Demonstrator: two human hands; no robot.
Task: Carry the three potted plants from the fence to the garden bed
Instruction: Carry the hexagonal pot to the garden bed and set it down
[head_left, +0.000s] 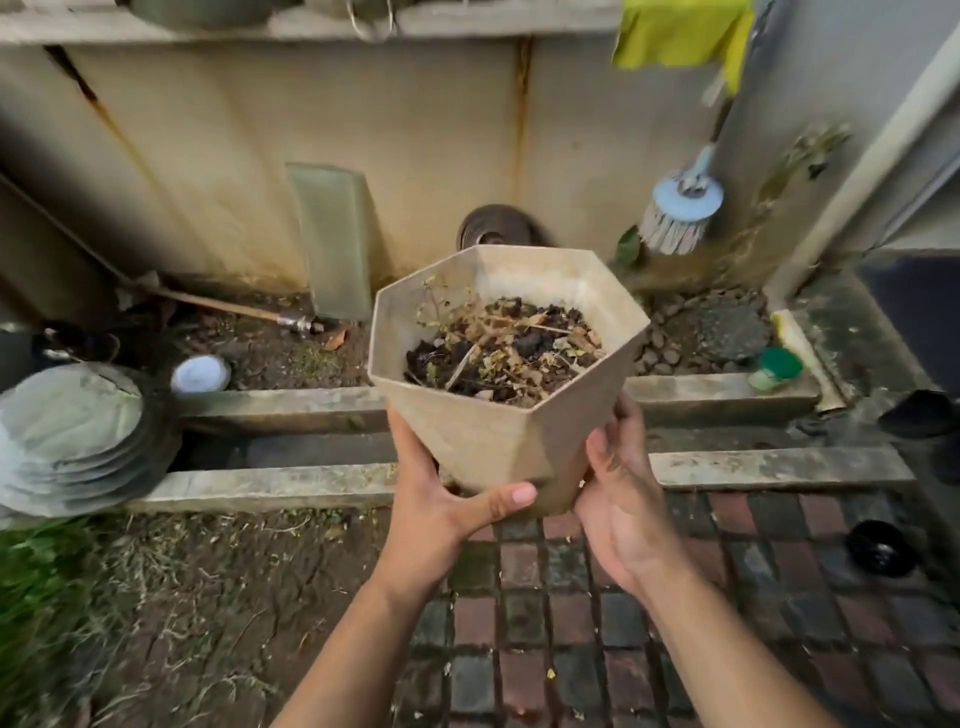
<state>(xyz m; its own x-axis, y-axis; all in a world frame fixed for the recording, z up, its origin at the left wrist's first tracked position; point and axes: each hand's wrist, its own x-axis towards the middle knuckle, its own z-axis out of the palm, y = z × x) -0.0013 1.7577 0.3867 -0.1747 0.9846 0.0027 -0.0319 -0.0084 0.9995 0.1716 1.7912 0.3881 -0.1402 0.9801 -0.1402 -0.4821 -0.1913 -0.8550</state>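
I hold a beige hexagonal pot (488, 436) in the air in front of me, filled with dark soil and a dry, thin plant. My left hand (441, 499) grips its lower left side, thumb across the base. My right hand (618, 493) cups the lower right side. The pot hangs above a concrete curb (727, 389) that borders a strip of bare soil (270, 348) along a stained wall. No other potted plant shows clearly.
A stack of grey round lids (72, 441) sits at the left. A hoe-like tool (228, 306), a glass pane (332, 239), a hanging brush (680, 213) and a green-capped bottle (776, 368) lie along the wall. Brick paving (675, 623) is underfoot, bare earth to the left.
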